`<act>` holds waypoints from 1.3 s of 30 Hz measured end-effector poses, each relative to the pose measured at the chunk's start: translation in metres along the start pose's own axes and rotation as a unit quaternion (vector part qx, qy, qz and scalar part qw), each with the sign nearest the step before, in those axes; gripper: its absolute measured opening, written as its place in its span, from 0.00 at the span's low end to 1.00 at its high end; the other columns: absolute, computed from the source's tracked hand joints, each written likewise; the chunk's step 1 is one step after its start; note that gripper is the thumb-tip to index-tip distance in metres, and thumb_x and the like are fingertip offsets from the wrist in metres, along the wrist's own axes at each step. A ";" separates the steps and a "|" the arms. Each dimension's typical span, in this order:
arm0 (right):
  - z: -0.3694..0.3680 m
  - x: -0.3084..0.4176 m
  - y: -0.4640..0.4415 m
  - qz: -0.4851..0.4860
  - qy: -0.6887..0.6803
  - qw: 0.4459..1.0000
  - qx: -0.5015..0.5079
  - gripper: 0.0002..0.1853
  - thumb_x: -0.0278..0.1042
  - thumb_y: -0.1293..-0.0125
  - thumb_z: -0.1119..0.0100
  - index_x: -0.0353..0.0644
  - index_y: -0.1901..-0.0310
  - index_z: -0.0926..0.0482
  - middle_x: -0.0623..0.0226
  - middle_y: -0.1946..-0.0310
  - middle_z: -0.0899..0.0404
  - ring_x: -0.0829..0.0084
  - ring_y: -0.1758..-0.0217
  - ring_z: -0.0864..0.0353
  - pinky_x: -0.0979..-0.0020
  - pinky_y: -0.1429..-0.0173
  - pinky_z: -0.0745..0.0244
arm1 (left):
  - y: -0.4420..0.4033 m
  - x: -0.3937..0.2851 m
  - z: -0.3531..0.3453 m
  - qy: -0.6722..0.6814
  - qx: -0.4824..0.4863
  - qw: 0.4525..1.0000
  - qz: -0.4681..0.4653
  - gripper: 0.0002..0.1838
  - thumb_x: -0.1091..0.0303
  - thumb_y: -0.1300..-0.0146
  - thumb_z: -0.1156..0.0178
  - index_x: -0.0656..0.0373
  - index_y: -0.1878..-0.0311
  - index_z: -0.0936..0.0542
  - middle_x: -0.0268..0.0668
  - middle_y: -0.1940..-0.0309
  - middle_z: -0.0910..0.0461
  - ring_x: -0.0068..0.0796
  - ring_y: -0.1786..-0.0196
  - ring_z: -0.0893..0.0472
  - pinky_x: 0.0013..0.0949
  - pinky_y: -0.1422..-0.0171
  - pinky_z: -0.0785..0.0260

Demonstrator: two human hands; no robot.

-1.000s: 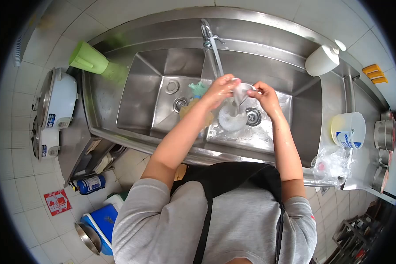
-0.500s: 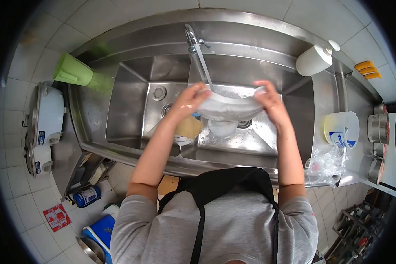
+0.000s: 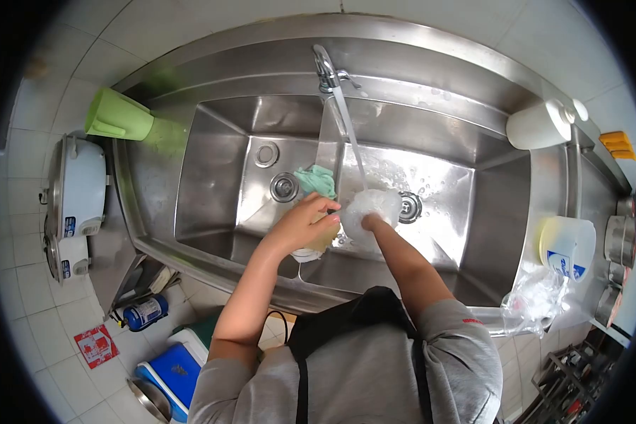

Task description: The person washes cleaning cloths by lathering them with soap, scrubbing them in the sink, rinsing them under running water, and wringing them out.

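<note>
My left hand (image 3: 305,225) is over the sink divider, thumb and fingers apart with nothing visible between them. Beside its fingers is a tan object (image 3: 325,239), partly covered by the hand, with a white rim (image 3: 306,255) below it. A crumpled green cloth (image 3: 316,181) lies just beyond the fingertips. My right hand (image 3: 369,220) dips into a round white patch of foamy water (image 3: 372,203), perhaps in a bowl; its fingers are hidden. Water from the running tap (image 3: 325,71) falls at the far edge of the foam.
The double steel sink (image 3: 498,184) has drains (image 3: 285,187) in its basins. A green jug (image 3: 120,116) lies at the left, a white pump bottle (image 3: 540,126) at the back right. A labelled tub (image 3: 569,247) and clear plastic bag (image 3: 533,300) are on the right counter.
The white, curved object held between both hands is no longer in them. My right hand has moved left and down into the foam; my left hand has lowered beside the tan object.
</note>
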State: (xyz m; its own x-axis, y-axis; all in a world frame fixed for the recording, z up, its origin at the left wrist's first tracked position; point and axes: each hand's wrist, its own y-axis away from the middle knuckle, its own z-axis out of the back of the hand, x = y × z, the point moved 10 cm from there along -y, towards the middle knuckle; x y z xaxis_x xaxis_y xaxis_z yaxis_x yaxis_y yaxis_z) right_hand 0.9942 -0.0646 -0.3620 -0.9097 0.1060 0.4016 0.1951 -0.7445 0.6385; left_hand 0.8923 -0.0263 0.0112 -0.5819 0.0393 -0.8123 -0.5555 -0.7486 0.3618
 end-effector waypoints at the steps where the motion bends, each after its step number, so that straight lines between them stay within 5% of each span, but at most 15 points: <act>1: -0.001 -0.006 -0.001 -0.018 -0.012 0.999 -0.044 0.21 0.45 0.43 0.47 0.42 0.51 0.27 0.57 0.60 0.23 0.64 0.57 0.25 0.66 0.50 0.33 | 0.005 0.003 0.002 0.025 -0.009 1.000 0.002 0.15 0.62 0.42 0.45 0.59 0.55 0.26 0.39 0.58 0.29 0.34 0.52 0.27 0.31 0.47 0.37; 5: 0.012 -0.022 0.009 -0.046 -0.074 0.980 -0.180 0.21 0.43 0.45 0.45 0.40 0.52 0.27 0.59 0.61 0.22 0.66 0.59 0.24 0.67 0.52 0.32 | 0.012 0.002 0.011 0.086 -0.028 0.996 -0.002 0.11 0.66 0.40 0.47 0.61 0.57 0.26 0.38 0.58 0.28 0.30 0.55 0.24 0.29 0.48 0.36; 7: 0.019 -0.023 0.010 -0.009 -0.133 0.980 -0.146 0.21 0.42 0.45 0.43 0.39 0.52 0.27 0.59 0.62 0.22 0.67 0.60 0.24 0.67 0.53 0.31 | 0.010 0.001 0.006 0.112 -0.021 0.993 -0.010 0.11 0.66 0.40 0.47 0.61 0.58 0.25 0.38 0.57 0.28 0.29 0.55 0.24 0.29 0.47 0.36; 9: 0.016 -0.016 0.017 0.058 -0.213 0.975 0.011 0.21 0.40 0.46 0.41 0.37 0.53 0.26 0.60 0.64 0.22 0.70 0.62 0.24 0.67 0.56 0.29 | 0.000 0.016 -0.020 0.158 0.037 0.987 -0.002 0.24 0.63 0.44 0.41 0.60 0.46 0.35 0.42 0.48 0.34 0.32 0.46 0.32 0.29 0.44 0.39; 10: 0.062 0.002 0.056 0.037 -0.305 0.951 0.043 0.14 0.41 0.48 0.41 0.39 0.66 0.21 0.64 0.73 0.21 0.67 0.68 0.24 0.67 0.61 0.30 | -0.003 0.012 -0.030 0.146 0.025 0.989 -0.018 0.30 0.62 0.46 0.39 0.60 0.43 0.39 0.43 0.45 0.36 0.34 0.44 0.33 0.30 0.42 0.40; 11: 0.109 0.020 0.096 0.006 -0.387 0.921 0.030 0.10 0.34 0.50 0.39 0.37 0.69 0.22 0.66 0.75 0.21 0.75 0.72 0.26 0.72 0.66 0.31 | -0.010 0.007 -0.040 0.134 0.014 0.990 -0.035 0.35 0.60 0.48 0.37 0.59 0.40 0.42 0.45 0.43 0.39 0.36 0.41 0.35 0.31 0.41 0.40; 13: 0.184 0.061 0.153 0.096 -0.367 0.925 0.014 0.05 0.27 0.48 0.42 0.37 0.69 0.22 0.67 0.74 0.21 0.80 0.71 0.26 0.75 0.66 0.31 | -0.028 0.001 -0.061 -0.019 -0.037 0.994 -0.104 0.48 0.57 0.53 0.33 0.57 0.36 0.54 0.47 0.37 0.48 0.42 0.37 0.42 0.34 0.39 0.43; 15: 0.268 0.110 0.227 0.141 -0.338 0.930 -0.035 0.05 0.26 0.48 0.44 0.36 0.69 0.22 0.65 0.74 0.21 0.78 0.70 0.25 0.76 0.61 0.31 | -0.044 -0.015 -0.075 0.025 -0.081 0.986 -0.141 0.41 0.55 0.53 0.34 0.62 0.40 0.42 0.47 0.41 0.39 0.38 0.42 0.35 0.33 0.42 0.40; 16: 0.307 0.132 0.261 0.182 -0.288 0.934 -0.106 0.05 0.26 0.48 0.44 0.36 0.69 0.22 0.64 0.77 0.22 0.78 0.72 0.24 0.76 0.64 0.31 | -0.047 -0.021 -0.079 0.080 -0.035 0.989 -0.118 0.36 0.56 0.52 0.34 0.62 0.43 0.38 0.46 0.45 0.35 0.35 0.46 0.32 0.32 0.45 0.38; 18: 0.341 0.144 0.302 0.136 -0.353 0.921 -0.092 0.05 0.29 0.47 0.44 0.37 0.73 0.23 0.70 0.81 0.24 0.81 0.78 0.26 0.75 0.73 0.32 | -0.050 -0.045 -0.085 0.184 0.056 0.978 -0.075 0.28 0.57 0.50 0.36 0.62 0.49 0.29 0.43 0.54 0.25 0.28 0.54 0.26 0.30 0.50 0.35; 21: 0.418 0.182 0.379 0.181 -0.280 0.922 -0.194 0.08 0.35 0.46 0.42 0.40 0.76 0.24 0.79 0.86 0.31 0.87 0.81 0.39 0.82 0.76 0.43 | -0.055 -0.058 -0.071 0.258 -0.014 0.960 -0.108 0.19 0.57 0.48 0.37 0.63 0.60 0.22 0.35 0.69 0.20 0.22 0.65 0.24 0.28 0.57 0.33; 24: 0.480 0.203 0.438 0.190 -0.264 0.904 -0.277 0.12 0.40 0.50 0.38 0.40 0.70 0.23 0.73 0.77 0.24 0.84 0.76 0.28 0.82 0.69 0.36 | -0.052 -0.079 -0.066 0.247 -0.034 0.960 -0.127 0.17 0.58 0.46 0.39 0.63 0.60 0.22 0.36 0.70 0.21 0.21 0.67 0.25 0.26 0.60 0.34; 31: 0.579 0.208 0.540 0.324 -0.293 0.738 -0.515 0.16 0.43 0.49 0.40 0.40 0.65 0.24 0.69 0.72 0.24 0.80 0.72 0.26 0.80 0.64 0.32 | -0.074 -0.026 -0.091 0.146 -0.034 0.985 -0.088 0.22 0.54 0.50 0.38 0.64 0.60 0.22 0.41 0.68 0.20 0.29 0.64 0.22 0.28 0.59 0.33; 35: 0.586 0.201 0.547 0.362 -0.322 0.703 -0.521 0.16 0.43 0.48 0.40 0.40 0.64 0.24 0.69 0.71 0.24 0.80 0.71 0.26 0.80 0.64 0.32 | -0.082 0.004 -0.097 0.031 -0.026 0.999 -0.025 0.25 0.52 0.53 0.36 0.65 0.60 0.22 0.44 0.66 0.20 0.36 0.62 0.21 0.31 0.57 0.32; 39: 0.563 0.190 0.508 0.326 -0.383 0.747 -0.434 0.16 0.44 0.48 0.41 0.40 0.64 0.24 0.70 0.71 0.24 0.80 0.69 0.26 0.80 0.63 0.32 | -0.116 0.077 -0.122 -0.133 -0.001 0.990 0.049 0.27 0.52 0.54 0.36 0.66 0.58 0.24 0.48 0.59 0.23 0.43 0.56 0.23 0.35 0.52 0.32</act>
State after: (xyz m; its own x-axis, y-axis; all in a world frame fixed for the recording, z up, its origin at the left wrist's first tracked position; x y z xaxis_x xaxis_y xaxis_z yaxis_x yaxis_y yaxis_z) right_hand 1.1268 -0.0519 0.4087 -0.1831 -0.3673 0.9119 -0.1084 -0.9144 -0.3901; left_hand 0.9842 -0.0172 -0.1486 -0.7690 0.1386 -0.6240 -0.4874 -0.7587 0.4322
